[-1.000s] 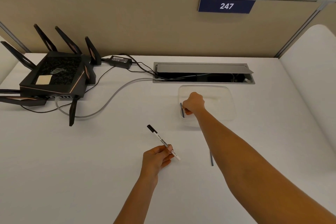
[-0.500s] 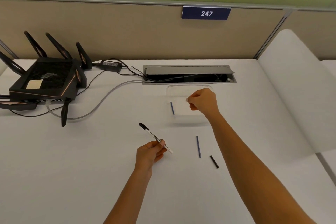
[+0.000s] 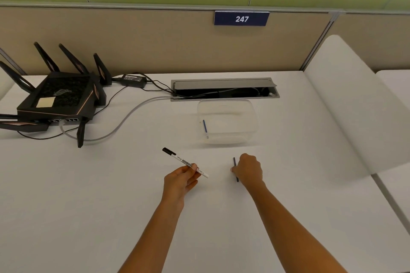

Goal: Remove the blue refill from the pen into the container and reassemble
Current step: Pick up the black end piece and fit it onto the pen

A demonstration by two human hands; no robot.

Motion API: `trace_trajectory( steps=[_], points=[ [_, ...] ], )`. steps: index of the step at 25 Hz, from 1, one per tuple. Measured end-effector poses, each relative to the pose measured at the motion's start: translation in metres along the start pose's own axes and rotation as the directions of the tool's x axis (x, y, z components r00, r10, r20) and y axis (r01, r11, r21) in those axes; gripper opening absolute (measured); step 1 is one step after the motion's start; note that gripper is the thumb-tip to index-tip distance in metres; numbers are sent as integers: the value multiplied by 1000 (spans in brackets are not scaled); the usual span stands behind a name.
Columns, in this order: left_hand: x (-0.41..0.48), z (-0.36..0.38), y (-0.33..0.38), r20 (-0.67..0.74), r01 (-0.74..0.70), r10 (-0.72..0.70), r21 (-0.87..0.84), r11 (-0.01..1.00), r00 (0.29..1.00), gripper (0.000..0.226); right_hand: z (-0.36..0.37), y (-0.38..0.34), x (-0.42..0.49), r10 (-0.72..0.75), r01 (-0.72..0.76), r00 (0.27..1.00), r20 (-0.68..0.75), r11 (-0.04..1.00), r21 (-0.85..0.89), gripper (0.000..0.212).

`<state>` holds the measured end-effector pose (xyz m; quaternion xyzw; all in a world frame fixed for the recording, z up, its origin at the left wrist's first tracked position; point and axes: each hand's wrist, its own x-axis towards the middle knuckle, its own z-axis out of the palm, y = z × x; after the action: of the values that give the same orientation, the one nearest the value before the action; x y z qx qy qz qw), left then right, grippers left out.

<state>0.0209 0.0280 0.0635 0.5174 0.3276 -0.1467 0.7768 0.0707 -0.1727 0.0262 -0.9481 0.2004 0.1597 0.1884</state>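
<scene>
On the far left of the white desk stands a black router with several antennas pointing up, and a yellow note is stuck on its top. Black and grey cables run from it toward an open cable hatch at the back of the desk.

In the middle, the left hand grasps a white pen with a black cap. The thumb and the fingers are closed around the lower part of the barrel, and the capped end points up and to the left, above the desk.

Behind the hands, just in front of the hatch, sits a clear plastic container. A blue refill lies inside it, along its left wall.

To the right of the pen, the right hand rests on the desk with curled fingers. It is at a dark thin stick that lies on the desk, and the fingers touch it, but I cannot tell whether they really pinch it. On the partition behind hangs a blue sign with the number 247.
</scene>
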Motion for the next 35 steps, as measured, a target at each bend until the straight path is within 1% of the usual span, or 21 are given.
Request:
trace_trajectory(
  steps=[1, 4, 8, 11, 15, 18, 21, 23, 28, 35],
  points=[
    [-2, -1, -1, -5, 1, -1, -10, 1000, 1000, 10, 3, 1, -3, -4, 4, 1000, -3, 1000, 1, 31],
    [-5, -4, -3, -5, 0, 0, -29, 1000, 1000, 15, 8, 2, -12, -20, 20, 1000, -6, 1000, -8, 14],
    [-9, -6, -6, -1, -6, 6, -60, 998, 1000, 19, 7, 3, -21, -51, 50, 999, 17, 999, 18, 5],
    [-12, -7, -7, -12, -17, 16, -86, 996, 1000, 21, 3, 6, -34, -77, 74, 997, 18, 986, 152, 3],
    [-14, -3, -7, -32, -17, 13, -114, 993, 999, 22, -9, 8, -58, -167, 161, 986, -8, 932, 326, 2],
    [-16, 2, -6, -16, -6, 3, -143, 990, 1000, 27, -22, 6, -79, -244, 240, 968, -52, 854, 462, 11],
    [-17, 8, -5, -5, 15, -16, -178, 984, 1000, 27, -29, 9, -96, -284, 291, 954, -98, 791, 538, 17],
    [-18, 10, -4, 2, 29, -29, -190, 981, 1000, 26, -32, 12, -103, -288, 311, 949, -132, 770, 557, 17],
    [-21, 17, -4, -2, 49, -51, -228, 972, 999, 23, -38, 15, -108, -302, 349, 937, -177, 758, 551, 16],
    [-26, 20, -5, 4, 32, -32, -198, 980, 999, 24, -42, 18, -106, -324, 379, 925, -197, 785, 489, 10]
  ],
)
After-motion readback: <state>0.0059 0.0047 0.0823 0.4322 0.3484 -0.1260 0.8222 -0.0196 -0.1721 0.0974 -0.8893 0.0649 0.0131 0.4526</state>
